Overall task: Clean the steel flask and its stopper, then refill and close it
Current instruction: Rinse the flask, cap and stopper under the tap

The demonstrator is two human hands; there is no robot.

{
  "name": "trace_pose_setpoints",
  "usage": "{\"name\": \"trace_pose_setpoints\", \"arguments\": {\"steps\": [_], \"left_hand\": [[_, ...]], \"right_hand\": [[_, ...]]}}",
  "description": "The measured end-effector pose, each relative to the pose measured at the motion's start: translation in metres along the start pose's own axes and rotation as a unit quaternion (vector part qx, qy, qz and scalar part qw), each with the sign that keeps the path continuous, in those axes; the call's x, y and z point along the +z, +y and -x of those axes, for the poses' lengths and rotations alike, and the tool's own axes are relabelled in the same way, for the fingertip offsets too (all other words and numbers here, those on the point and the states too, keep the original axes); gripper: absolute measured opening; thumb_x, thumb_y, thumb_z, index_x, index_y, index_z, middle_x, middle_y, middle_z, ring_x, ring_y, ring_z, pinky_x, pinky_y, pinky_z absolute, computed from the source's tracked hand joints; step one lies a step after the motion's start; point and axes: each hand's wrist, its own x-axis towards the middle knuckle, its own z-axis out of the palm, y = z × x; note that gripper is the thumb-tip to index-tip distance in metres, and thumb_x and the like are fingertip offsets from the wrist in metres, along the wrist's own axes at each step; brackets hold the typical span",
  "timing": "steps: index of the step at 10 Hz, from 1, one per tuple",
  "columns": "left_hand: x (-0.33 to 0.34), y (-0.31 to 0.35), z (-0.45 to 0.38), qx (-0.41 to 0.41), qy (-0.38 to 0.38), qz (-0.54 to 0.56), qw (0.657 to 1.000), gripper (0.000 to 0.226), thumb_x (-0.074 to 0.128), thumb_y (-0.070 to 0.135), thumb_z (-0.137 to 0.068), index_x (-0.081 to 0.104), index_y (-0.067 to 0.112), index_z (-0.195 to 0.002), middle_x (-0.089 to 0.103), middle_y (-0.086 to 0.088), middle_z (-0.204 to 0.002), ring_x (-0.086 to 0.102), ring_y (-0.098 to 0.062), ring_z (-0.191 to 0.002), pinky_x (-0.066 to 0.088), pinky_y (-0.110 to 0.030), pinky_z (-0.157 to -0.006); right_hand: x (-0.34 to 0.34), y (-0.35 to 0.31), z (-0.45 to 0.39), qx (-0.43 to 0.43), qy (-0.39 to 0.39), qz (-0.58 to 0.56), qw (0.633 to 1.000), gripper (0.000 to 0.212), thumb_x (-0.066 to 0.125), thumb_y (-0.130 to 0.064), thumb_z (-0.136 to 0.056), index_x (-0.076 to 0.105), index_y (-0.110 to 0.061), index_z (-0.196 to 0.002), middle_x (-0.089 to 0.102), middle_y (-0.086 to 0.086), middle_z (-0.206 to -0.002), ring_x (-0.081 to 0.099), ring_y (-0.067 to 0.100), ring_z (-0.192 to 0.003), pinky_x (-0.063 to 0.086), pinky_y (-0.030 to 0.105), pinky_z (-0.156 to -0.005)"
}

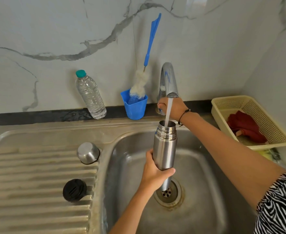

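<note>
My left hand point(153, 174) grips the steel flask point(165, 146) around its lower body and holds it upright over the sink basin point(206, 191). A stream of water point(169, 110) runs from the chrome tap point(168, 80) into the flask's open mouth. My right hand point(173, 108) reaches behind the stream and holds the tap's handle at its base. The black stopper point(74, 190) lies on the ribbed drainboard point(29, 183), and the steel cup lid point(88, 153) stands upside down behind it.
A blue bottle brush point(147, 65) stands in a blue cup point(134, 105) on the dark ledge, next to a clear plastic water bottle point(90, 96). A cream basket point(257, 122) holding a red cloth point(245, 126) sits at the right. The drain point(168, 193) lies below the flask.
</note>
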Motion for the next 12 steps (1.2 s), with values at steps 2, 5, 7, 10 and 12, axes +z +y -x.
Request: {"name": "trace_pose_setpoints", "arguments": {"steps": [2, 5, 7, 10, 12], "left_hand": [[0.009, -0.001, -0.003, 0.000, 0.004, 0.001, 1.000, 0.073, 0.082, 0.016, -0.066, 0.034, 0.031, -0.119, 0.059, 0.006, -0.107, 0.062, -0.007, -0.091, 0.049, -0.017, -0.070], [0.011, -0.008, -0.005, -0.015, 0.046, 0.008, 0.999, 0.075, 0.082, 0.015, -0.067, 0.032, 0.028, -0.120, 0.057, 0.004, -0.107, 0.061, -0.011, -0.095, 0.048, -0.012, -0.062], [0.007, 0.018, -0.015, 0.065, 0.039, -0.035, 0.996, 0.082, 0.082, 0.019, -0.068, 0.028, 0.032, -0.128, 0.053, 0.012, -0.116, 0.058, -0.004, -0.102, 0.051, -0.013, -0.073], [0.004, 0.016, -0.028, 0.039, 0.005, -0.082, 0.996, 0.065, 0.077, 0.019, -0.073, 0.039, 0.027, -0.125, 0.060, 0.008, -0.111, 0.061, -0.009, -0.105, 0.054, -0.028, -0.086], [0.000, 0.011, -0.019, 0.050, 0.021, -0.106, 0.993, 0.061, 0.074, 0.021, -0.078, 0.042, 0.020, -0.130, 0.058, 0.008, -0.112, 0.058, -0.008, -0.104, 0.047, -0.013, -0.077]], "right_hand": [[0.002, 0.008, 0.000, -0.056, -0.037, -0.017, 0.998, 0.024, 0.045, -0.021, -0.095, 0.061, -0.004, -0.102, 0.058, 0.011, -0.090, 0.054, 0.024, -0.081, 0.039, 0.026, -0.070], [0.012, -0.011, 0.106, -0.043, -0.142, -0.461, 0.875, 0.051, 0.071, -0.025, -0.081, 0.043, -0.028, -0.124, 0.054, -0.015, -0.115, 0.054, 0.006, -0.105, 0.045, 0.011, -0.081], [0.012, -0.027, 0.124, -0.026, 0.139, -0.501, 0.854, 0.038, 0.074, -0.012, -0.072, 0.052, -0.021, -0.101, 0.059, -0.006, -0.088, 0.058, 0.000, -0.078, 0.046, 0.010, -0.067], [0.027, -0.034, 0.122, 0.010, 0.154, -0.475, 0.866, 0.032, 0.073, -0.010, -0.073, 0.054, -0.022, -0.096, 0.062, -0.007, -0.080, 0.061, 0.004, -0.073, 0.051, 0.016, -0.069], [0.035, -0.032, 0.122, 0.027, 0.147, -0.469, 0.870, 0.033, 0.073, -0.010, -0.073, 0.054, -0.020, -0.098, 0.062, -0.007, -0.082, 0.060, 0.001, -0.075, 0.051, 0.020, -0.072]]}}
